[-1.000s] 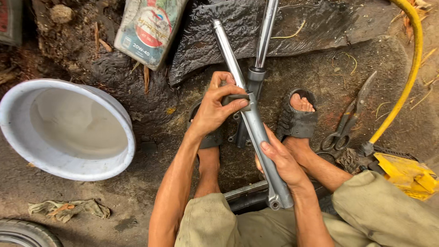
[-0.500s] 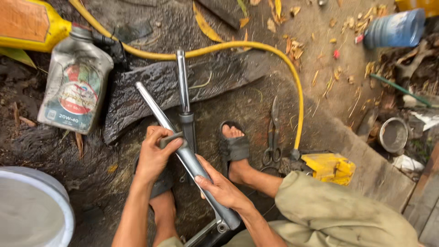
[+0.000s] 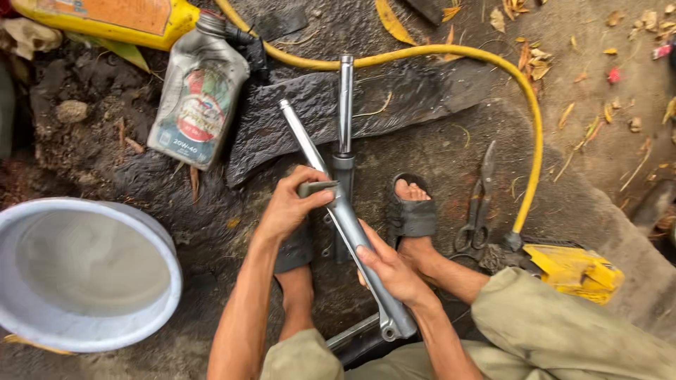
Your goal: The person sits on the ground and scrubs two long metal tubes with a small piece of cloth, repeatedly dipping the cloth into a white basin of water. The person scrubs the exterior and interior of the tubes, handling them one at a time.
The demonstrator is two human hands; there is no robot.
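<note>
On oily, dark ground between two sandalled feet, a person is holding a grey metal fork leg (image 3: pixel 348 225) at a slant, its thin shiny tube pointing up and to the left. The left hand (image 3: pixel 289 207) is curling around the upper part of the leg, fingers closed and pressing a small flat grey piece (image 3: pixel 317 188) against it. The right hand (image 3: pixel 391 271) is gripping the leg lower down, fingers wrapped around its body near the bottom bracket. A second fork leg (image 3: pixel 343 134) is lying just behind, nearly upright in view. A white basin (image 3: pixel 151 232) is sitting to the left, a grey oil bottle (image 3: pixel 197 91) above it, and a yellow hose (image 3: pixel 493 63) is arching over pliers (image 3: pixel 477 204).
</note>
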